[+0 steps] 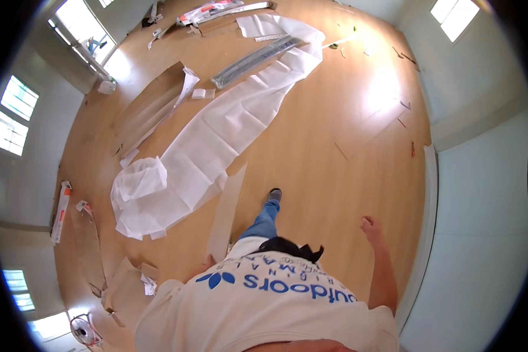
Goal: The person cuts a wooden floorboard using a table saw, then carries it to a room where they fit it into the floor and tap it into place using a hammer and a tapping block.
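Observation:
At the lower middle, my left hand (210, 260) shows only in part beside my shirt. It is closed at the near end of a long, flat, pale strip (224, 217), which stretches forward and slightly right over the floor. My right hand (371, 229) hangs out to the right with its fingers curled in, and nothing shows in it. Left of the strip a long, creased white sheet (211, 138) lies across the floor, bunched up at its near end (141, 179). One of my legs (264, 220) is stepping forward near the strip.
A long grey wrapped bundle (255, 61) and opened brown cardboard (152, 111) lie beyond the sheet. Long boxes (211, 10) lie at the back; another narrow box (60, 211) is by the left wall. A standing fan (85, 330) is at lower left. Small scraps (412, 149) dot the right side.

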`<act>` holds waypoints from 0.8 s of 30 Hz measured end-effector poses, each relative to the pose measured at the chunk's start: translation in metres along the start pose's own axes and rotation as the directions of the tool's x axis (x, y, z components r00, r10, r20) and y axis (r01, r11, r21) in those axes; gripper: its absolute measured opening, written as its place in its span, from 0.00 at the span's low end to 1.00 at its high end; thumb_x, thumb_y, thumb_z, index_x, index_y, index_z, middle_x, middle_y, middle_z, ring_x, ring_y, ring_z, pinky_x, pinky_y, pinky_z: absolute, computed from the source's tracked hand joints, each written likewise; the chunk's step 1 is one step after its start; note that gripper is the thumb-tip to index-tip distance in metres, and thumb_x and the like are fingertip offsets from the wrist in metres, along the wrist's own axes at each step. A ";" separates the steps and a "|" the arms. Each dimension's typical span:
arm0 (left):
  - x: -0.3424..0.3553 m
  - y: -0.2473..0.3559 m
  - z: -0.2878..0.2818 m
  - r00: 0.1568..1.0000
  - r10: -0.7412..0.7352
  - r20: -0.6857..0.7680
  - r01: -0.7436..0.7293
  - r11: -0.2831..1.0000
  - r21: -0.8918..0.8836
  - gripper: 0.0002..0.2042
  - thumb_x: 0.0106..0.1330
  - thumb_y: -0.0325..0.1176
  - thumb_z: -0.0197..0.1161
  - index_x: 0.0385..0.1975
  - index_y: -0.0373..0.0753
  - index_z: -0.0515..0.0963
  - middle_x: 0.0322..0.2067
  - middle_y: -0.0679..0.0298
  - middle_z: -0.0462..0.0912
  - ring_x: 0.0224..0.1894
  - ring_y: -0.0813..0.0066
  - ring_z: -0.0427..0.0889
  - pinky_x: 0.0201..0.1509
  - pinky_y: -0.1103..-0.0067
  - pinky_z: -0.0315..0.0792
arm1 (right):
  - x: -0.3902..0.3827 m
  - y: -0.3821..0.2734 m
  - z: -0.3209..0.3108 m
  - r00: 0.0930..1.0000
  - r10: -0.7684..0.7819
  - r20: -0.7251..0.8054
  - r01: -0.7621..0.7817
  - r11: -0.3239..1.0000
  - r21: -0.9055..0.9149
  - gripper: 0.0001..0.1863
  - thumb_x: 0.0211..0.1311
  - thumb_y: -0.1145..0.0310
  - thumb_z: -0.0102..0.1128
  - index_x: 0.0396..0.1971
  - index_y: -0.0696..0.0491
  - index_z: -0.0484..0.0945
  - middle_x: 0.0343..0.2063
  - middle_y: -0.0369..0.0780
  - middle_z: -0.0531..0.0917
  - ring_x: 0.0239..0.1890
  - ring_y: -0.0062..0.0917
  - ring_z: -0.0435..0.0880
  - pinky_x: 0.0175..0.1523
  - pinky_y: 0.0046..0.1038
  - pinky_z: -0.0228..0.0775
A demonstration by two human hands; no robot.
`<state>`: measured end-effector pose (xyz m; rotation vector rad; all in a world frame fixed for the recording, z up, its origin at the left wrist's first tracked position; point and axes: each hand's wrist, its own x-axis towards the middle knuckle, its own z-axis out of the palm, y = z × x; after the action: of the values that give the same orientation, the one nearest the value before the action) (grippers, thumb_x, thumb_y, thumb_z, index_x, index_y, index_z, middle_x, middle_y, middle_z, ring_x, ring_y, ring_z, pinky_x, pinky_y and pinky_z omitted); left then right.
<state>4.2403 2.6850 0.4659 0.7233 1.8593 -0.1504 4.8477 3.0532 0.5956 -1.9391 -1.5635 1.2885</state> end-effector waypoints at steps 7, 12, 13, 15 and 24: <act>0.145 0.216 -0.137 0.991 0.106 -0.082 -0.106 0.994 0.004 0.67 0.49 0.65 0.76 0.76 0.29 0.39 0.72 0.36 0.58 0.73 0.43 0.63 0.75 0.59 0.60 | 0.033 0.147 0.040 0.877 0.463 0.131 -0.412 0.863 -0.292 0.13 0.65 0.67 0.58 0.40 0.61 0.84 0.32 0.46 0.87 0.34 0.38 0.86 0.40 0.41 0.79; 0.237 0.455 -0.291 0.993 0.118 0.030 -0.114 0.986 -0.124 0.65 0.53 0.58 0.78 0.76 0.28 0.36 0.72 0.38 0.59 0.74 0.46 0.63 0.76 0.60 0.59 | 0.111 0.123 0.007 0.720 0.641 0.266 -0.577 0.766 -0.284 0.14 0.63 0.64 0.60 0.40 0.59 0.85 0.33 0.46 0.88 0.33 0.38 0.87 0.39 0.42 0.79; 0.234 0.499 -0.301 0.990 0.119 0.073 -0.103 0.975 -0.195 0.65 0.54 0.57 0.78 0.76 0.27 0.35 0.72 0.38 0.58 0.74 0.47 0.62 0.77 0.61 0.58 | 0.128 0.125 -0.005 0.694 0.664 0.278 -0.596 0.747 -0.294 0.14 0.63 0.63 0.60 0.40 0.58 0.86 0.33 0.47 0.88 0.33 0.38 0.87 0.39 0.42 0.79; 0.266 0.556 -0.299 0.976 0.211 0.045 -0.201 0.965 -0.166 0.65 0.55 0.55 0.77 0.75 0.25 0.32 0.73 0.38 0.56 0.75 0.48 0.60 0.78 0.64 0.57 | 0.193 0.120 -0.035 0.678 0.673 0.294 -0.600 0.739 -0.306 0.15 0.63 0.62 0.61 0.40 0.57 0.86 0.34 0.47 0.89 0.32 0.38 0.88 0.38 0.42 0.79; 0.407 0.850 -0.357 0.960 0.203 0.195 -0.235 0.959 0.157 0.64 0.58 0.51 0.76 0.74 0.24 0.29 0.73 0.36 0.53 0.76 0.51 0.57 0.77 0.69 0.58 | 0.696 -0.088 -0.233 0.980 0.197 -0.033 -0.192 0.973 0.125 0.25 0.68 0.59 0.56 0.57 0.63 0.78 0.47 0.48 0.87 0.45 0.33 0.87 0.51 0.34 0.79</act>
<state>4.3206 3.6895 0.4473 1.0033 1.5971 -0.2327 4.9721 3.7735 0.4829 -2.0695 -1.2680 1.3716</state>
